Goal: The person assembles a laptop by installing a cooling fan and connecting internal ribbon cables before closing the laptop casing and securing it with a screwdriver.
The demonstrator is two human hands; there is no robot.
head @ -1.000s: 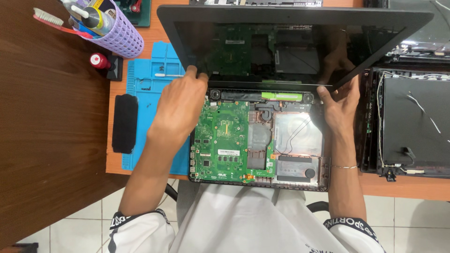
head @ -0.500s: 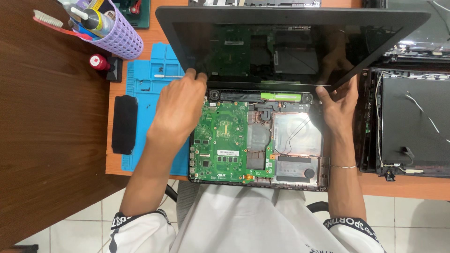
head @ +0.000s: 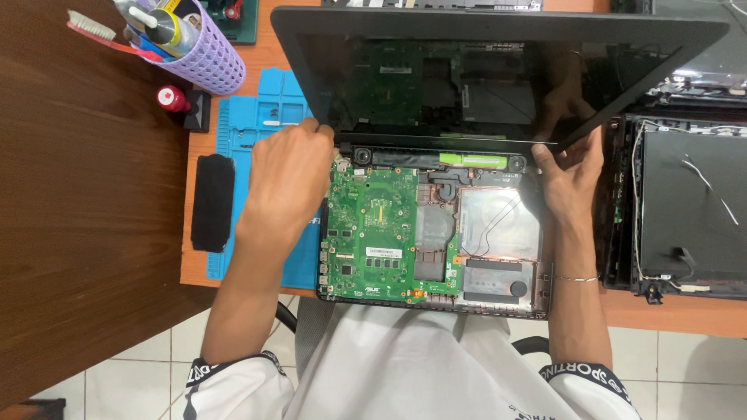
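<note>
Nothing shifted that I see | left hand (head: 288,175) grips screen lid (head: 482,78) corner | right hand (head: 572,167) grips other corner | fingertips hidden | lid top cut off | motherboard (head: 377,233) exposed

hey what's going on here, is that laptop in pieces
Yes, a person has an opened laptop base on the desk, its green circuit board exposed. The left hand grips the lower left corner of the dark screen panel, the right hand its lower right edge. A blue work mat lies to the left.
</note>
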